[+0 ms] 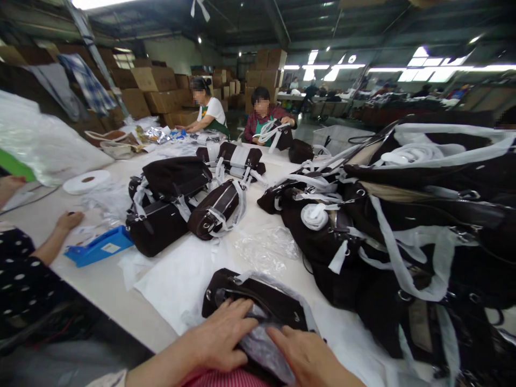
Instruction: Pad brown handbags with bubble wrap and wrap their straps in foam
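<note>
A dark brown handbag (pixel 282 307) with a pale-wrapped strap lies at the table's front edge, close to my body. Crumpled clear plastic (pixel 264 349) bulges out of its opening. My left hand (pixel 220 334) rests across the left part of the opening, fingers reaching over the plastic and thumb apart; its fingertips are partly hidden in the bag. At the near right side, my right hand (pixel 308 356) is around the bag's edge, its index finger against the plastic and its other fingers mostly out of sight. White sheeting (pixel 181 285) spreads under the bag.
Dark bags (pixel 403 215) with wrapped straps pile high at right. Several smaller bags (pixel 173 193) stand mid-table. At left are a blue tape dispenser (pixel 99 247), a white roll (pixel 86 181) and a co-worker's hand (pixel 68 221). Two people (pixel 215 115) work across the table.
</note>
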Available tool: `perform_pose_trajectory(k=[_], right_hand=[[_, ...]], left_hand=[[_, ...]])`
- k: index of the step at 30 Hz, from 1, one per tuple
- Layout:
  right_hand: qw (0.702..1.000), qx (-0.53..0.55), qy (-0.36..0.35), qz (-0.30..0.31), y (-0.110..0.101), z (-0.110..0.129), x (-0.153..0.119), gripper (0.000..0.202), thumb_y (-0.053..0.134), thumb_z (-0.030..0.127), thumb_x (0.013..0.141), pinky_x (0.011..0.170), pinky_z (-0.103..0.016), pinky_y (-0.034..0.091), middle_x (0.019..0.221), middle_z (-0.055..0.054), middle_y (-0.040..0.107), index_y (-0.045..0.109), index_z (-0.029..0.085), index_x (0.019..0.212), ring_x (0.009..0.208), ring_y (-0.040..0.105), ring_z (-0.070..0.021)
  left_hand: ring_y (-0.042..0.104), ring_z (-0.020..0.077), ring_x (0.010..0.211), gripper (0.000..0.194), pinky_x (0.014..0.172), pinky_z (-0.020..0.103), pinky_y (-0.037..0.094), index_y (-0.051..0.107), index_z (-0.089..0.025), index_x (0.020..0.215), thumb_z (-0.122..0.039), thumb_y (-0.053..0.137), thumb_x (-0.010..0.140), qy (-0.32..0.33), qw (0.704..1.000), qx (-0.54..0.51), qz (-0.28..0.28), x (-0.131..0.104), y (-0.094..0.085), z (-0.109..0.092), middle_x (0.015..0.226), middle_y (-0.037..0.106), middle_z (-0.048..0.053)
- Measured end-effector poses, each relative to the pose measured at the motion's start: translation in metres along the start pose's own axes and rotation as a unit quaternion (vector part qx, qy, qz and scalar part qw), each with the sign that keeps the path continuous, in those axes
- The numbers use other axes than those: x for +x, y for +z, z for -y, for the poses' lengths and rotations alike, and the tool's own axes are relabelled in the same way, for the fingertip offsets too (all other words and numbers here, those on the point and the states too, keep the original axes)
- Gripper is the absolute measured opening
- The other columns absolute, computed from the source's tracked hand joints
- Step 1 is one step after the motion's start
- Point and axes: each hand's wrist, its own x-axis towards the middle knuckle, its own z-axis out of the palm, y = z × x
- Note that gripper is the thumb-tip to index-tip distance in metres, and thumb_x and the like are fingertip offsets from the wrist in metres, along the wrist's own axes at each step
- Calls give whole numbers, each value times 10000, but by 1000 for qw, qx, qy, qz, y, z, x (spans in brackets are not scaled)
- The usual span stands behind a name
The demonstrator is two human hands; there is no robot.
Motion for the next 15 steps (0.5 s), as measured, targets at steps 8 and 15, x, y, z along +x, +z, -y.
perform_pose_trajectory(k=[8,15], right_hand=[[982,-123,136,-53,25,-17,-8,461,357,-87,837,610,-292,538,988,-137,742,656,156,1091,792,754,-268],[989,-67,115,-61,-1,-20,-13,210,534,117,907,740,-297,550,1008,-84,726,699,207,1001,903,723,-256]], left_hand=[[456,401,1292,621,1076,556,343,575,-40,1267,-495,669,855,-46,984,154,-73,43,31,-33,1378,504,289],[548,298,1153,306,960,477,412,573,-177,1262,-204,441,989,57,973,204,-90,79,39,-22,1219,622,146]])
